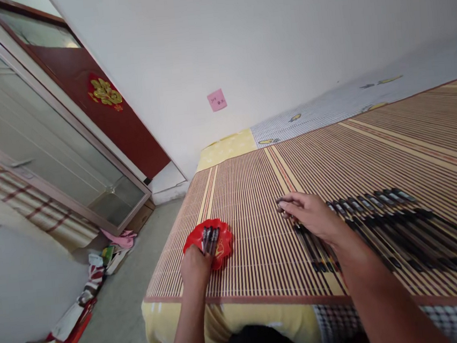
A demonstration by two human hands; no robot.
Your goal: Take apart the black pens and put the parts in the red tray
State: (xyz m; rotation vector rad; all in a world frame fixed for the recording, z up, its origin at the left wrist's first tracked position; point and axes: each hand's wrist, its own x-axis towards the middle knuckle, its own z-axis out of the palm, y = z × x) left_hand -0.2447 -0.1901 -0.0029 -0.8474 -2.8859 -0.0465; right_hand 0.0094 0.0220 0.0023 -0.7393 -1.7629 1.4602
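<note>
Many diagonal pens (391,239), near ends rightward

Red dish (194,235): glossy smooth plastic. Pens (398,237): smooth, slightly shiny, prob. plastic (blurry). Mat (247,202): slatted bamboo-type wood, ridged, w/ cloth edging (265,299). Sheet (228,149): matt cloth. Pink note (217,100): matt paper.

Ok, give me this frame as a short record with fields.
left hand: at the red dish, by the dish pens; grip unclear
right hand: above the mat, pinching a dark item, mostly hidden
mat pens: side by side, partly hidden by the right arm
pink note: on the wall
</note>
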